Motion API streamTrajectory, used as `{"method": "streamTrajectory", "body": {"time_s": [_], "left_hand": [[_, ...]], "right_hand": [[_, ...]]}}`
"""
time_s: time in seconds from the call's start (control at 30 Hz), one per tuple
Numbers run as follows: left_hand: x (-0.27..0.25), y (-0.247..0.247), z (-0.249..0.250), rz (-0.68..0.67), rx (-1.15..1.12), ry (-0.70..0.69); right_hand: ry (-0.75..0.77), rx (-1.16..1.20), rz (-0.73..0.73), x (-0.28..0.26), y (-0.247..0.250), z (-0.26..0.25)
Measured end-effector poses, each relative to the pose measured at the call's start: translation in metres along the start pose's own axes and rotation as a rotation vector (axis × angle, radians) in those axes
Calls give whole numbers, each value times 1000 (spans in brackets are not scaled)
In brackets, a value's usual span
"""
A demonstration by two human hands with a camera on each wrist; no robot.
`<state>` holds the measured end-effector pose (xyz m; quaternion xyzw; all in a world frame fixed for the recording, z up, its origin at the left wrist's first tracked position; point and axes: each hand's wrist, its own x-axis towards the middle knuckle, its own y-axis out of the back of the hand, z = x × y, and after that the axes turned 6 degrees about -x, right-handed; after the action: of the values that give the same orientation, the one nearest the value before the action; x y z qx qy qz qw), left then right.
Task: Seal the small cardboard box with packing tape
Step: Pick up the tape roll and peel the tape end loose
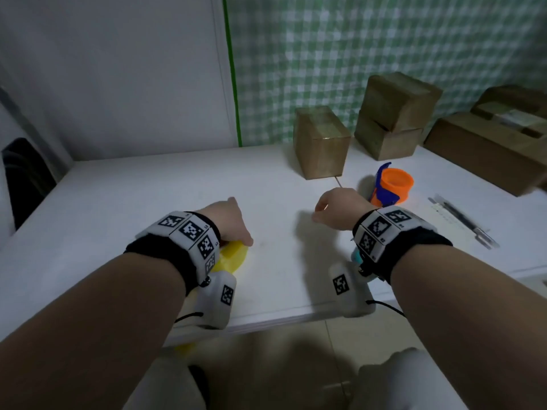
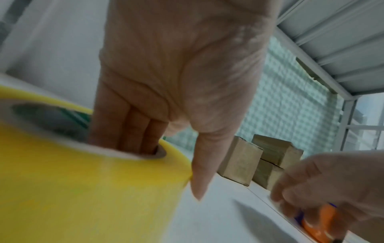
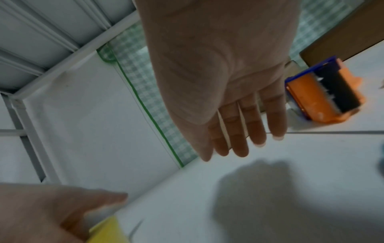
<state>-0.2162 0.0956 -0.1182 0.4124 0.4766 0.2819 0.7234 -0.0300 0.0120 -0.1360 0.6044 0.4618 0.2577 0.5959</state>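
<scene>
A yellow roll of packing tape (image 1: 232,255) lies near the table's front edge. My left hand (image 1: 228,223) grips it: in the left wrist view several fingers (image 2: 129,131) reach into the core of the roll (image 2: 83,189) and the thumb lies against its outer rim. The small cardboard box (image 1: 321,143) stands upright at the back of the table, apart from both hands, its top flaps down. My right hand (image 1: 337,208) hovers over the table in front of the box, fingers (image 3: 239,139) relaxed and holding nothing.
An orange and blue tape dispenser (image 1: 390,184) stands just right of my right hand. Two stacked boxes (image 1: 396,113) and a larger open carton (image 1: 488,149) sit at the back right. Pens (image 1: 461,220) lie on the right. The white table (image 1: 148,202) ends at a wall.
</scene>
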Motion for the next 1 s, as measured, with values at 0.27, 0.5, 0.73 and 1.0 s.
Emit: {"method": "streamTrajectory", "body": {"time_s": [0.27, 0.5, 0.73, 1.0], "left_hand": [[-15, 4, 8, 78, -82, -1], [-24, 11, 22, 76, -466, -70], [-30, 10, 27, -120, -972, -176], [-36, 5, 37, -316, -1069, -232]], "right_hand": [[-163, -146, -174, -20, -23, 28], [-122, -53, -70, -21, -22, 20], [-89, 761, -12, -23, 8, 10], [47, 1070, -165, -30, 27, 2]]}}
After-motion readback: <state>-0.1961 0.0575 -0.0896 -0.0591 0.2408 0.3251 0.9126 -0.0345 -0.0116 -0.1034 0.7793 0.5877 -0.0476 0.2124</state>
